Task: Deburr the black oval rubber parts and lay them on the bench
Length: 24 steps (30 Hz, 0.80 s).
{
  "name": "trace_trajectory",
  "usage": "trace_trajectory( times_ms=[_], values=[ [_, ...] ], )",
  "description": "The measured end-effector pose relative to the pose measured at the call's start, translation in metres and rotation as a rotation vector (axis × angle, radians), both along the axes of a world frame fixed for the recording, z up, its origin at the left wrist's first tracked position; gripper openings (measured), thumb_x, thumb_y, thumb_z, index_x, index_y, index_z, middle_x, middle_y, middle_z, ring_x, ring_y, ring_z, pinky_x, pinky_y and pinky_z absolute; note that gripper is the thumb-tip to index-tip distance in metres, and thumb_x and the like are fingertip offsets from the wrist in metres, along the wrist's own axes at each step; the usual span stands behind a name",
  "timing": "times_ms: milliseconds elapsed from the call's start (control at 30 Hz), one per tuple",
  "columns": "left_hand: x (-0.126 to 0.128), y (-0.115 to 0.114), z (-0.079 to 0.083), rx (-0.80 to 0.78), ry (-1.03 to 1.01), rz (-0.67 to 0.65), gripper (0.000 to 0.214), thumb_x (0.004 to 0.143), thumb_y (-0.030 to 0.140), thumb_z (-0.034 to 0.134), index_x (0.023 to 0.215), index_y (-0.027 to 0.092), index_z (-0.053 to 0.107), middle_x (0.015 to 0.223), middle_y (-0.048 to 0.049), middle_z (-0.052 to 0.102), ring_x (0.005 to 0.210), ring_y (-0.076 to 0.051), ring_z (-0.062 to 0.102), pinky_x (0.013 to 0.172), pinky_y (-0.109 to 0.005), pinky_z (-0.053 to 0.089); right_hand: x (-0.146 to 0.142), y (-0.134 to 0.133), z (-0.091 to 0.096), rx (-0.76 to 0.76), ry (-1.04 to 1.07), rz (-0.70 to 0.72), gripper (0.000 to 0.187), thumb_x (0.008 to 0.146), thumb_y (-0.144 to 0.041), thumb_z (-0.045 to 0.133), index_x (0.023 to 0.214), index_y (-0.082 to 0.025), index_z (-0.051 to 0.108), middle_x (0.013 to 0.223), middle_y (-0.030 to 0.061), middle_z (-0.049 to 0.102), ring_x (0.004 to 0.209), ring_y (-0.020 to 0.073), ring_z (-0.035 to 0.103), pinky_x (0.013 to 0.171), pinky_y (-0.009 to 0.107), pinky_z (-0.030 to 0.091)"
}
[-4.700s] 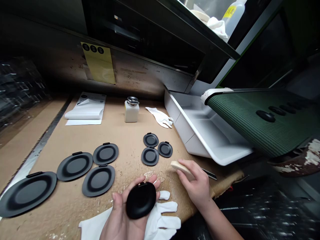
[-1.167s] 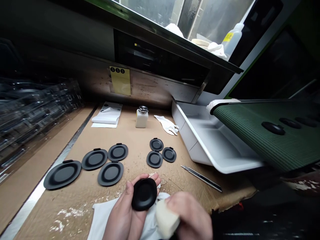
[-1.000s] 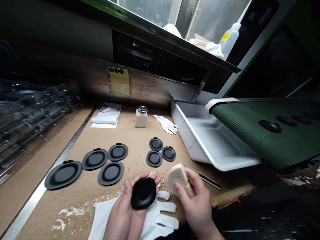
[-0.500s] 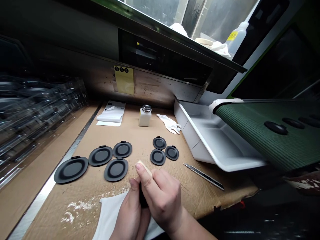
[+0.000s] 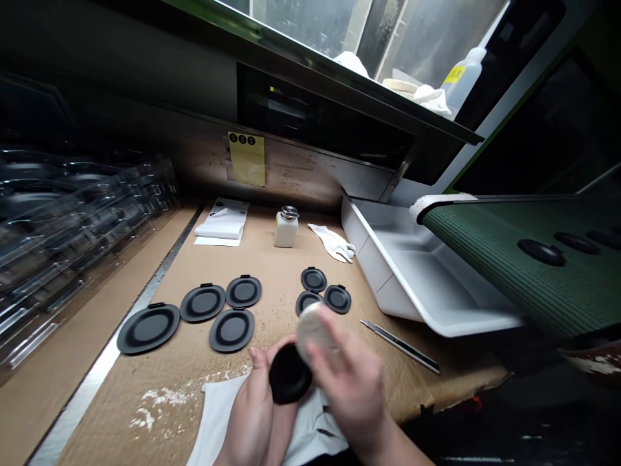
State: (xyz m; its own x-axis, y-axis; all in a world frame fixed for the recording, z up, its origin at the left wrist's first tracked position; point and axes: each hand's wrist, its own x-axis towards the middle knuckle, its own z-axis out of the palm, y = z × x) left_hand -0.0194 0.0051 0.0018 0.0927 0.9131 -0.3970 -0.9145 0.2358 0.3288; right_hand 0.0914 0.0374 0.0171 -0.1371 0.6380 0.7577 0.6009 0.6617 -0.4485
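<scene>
Left hand [image 5: 255, 414] cupped palm up, fingers curled around the edge in a narrow hold on the black oval piece [image 5: 290, 373], which sits low over the front of the bench. Right hand [image 5: 354, 382] has drawn back from the piece since the last frame, so the piece's dark face shows again. Right fingertips [image 5: 323, 353] pinch a cream foam pad [image 5: 313, 333], close above the piece. Motion blur smears the pad and right fingers; cannot tell whether pad and piece touch.

Pad now hides part of the lowest of three small black discs [image 5: 313, 279], at 12 o'clock from the hands. Four larger black discs [image 5: 231, 329] lie at 10 o'clock on the cardboard sheet [image 5: 165, 414], which is flecked with pale residue. White fabric [image 5: 220, 414] lies under both hands, its shape mostly hidden by them.

Craft knife [image 5: 400, 346] at 2 o'clock, just beside the white tray [image 5: 427, 272]. Dispenser bottle [image 5: 286, 228] far off at 12 o'clock, a white glove [image 5: 334, 243] just to its right.
</scene>
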Motion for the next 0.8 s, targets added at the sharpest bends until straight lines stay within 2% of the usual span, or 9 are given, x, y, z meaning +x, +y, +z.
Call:
trace_trajectory(
  times_ms=[100,167,267,367,533,667,800],
  values=[
    [-0.002,0.000,-0.001,0.004,0.026,-0.032,0.052,0.082,0.054,0.041,0.095,0.010,0.066,0.100,-0.0155,0.068,0.103,-0.027,0.058,0.101,-0.042,0.034,0.026,0.001,0.003,-0.099,0.210,-0.230,0.052,0.082,-0.027,0.059,0.131,-0.018,0.043,0.115,0.0113,0.061,0.092,0.0190,0.064,0.071,0.025,0.056],
    [-0.003,0.001,-0.002,0.005,0.027,-0.036,0.055,0.082,0.056,0.040,0.096,0.010,0.066,0.101,-0.0163,0.068,0.102,-0.028,0.059,0.101,-0.042,0.034,0.033,-0.002,0.003,-0.068,0.152,-0.258,0.056,0.081,-0.029,0.060,0.132,-0.018,0.041,0.113,0.0119,0.062,0.089,0.0199,0.065,0.070,0.026,0.056],
    [-0.003,0.001,-0.005,-0.001,-0.019,-0.026,0.053,0.082,0.056,0.038,0.097,0.014,0.067,0.103,-0.0120,0.068,0.107,-0.026,0.056,0.103,-0.041,0.032,0.023,-0.007,0.000,0.042,-0.067,-0.063,0.054,0.082,-0.021,0.058,0.133,-0.019,0.041,0.102,0.0101,0.067,0.083,0.0185,0.066,0.070,0.026,0.054],
    [-0.002,0.002,-0.009,-0.002,-0.067,-0.017,0.050,0.083,0.054,0.038,0.098,0.017,0.067,0.105,-0.0095,0.068,0.113,-0.025,0.052,0.104,-0.041,0.030,0.002,-0.008,-0.005,0.078,-0.203,0.139,0.050,0.083,-0.012,0.054,0.131,-0.017,0.043,0.083,0.0064,0.067,0.072,0.0157,0.062,0.065,0.026,0.052],
    [-0.002,0.000,-0.008,0.010,-0.030,-0.003,0.045,0.082,0.052,0.043,0.098,0.018,0.068,0.103,-0.0076,0.068,0.113,-0.024,0.051,0.103,-0.037,0.032,-0.017,-0.009,-0.014,0.119,-0.300,0.143,0.047,0.083,-0.013,0.052,0.130,-0.014,0.045,0.069,0.0044,0.062,0.063,0.0158,0.056,0.055,0.026,0.046],
    [-0.005,-0.002,-0.003,0.026,0.043,-0.073,0.054,0.082,0.057,0.038,0.099,0.015,0.067,0.100,-0.0109,0.068,0.108,-0.027,0.054,0.099,-0.037,0.036,-0.021,-0.017,-0.016,0.127,-0.273,0.166,0.045,0.085,-0.017,0.049,0.130,-0.009,0.044,0.068,0.0041,0.061,0.056,0.0145,0.054,0.048,0.026,0.042],
    [-0.005,-0.002,-0.004,0.044,0.023,-0.087,0.057,0.080,0.062,0.036,0.098,0.018,0.067,0.104,-0.0098,0.066,0.111,-0.026,0.052,0.103,-0.038,0.031,-0.019,-0.010,-0.012,0.121,-0.289,0.131,0.042,0.087,-0.018,0.047,0.128,-0.011,0.046,0.067,0.0032,0.061,0.056,0.0132,0.054,0.051,0.023,0.044]
  ],
)
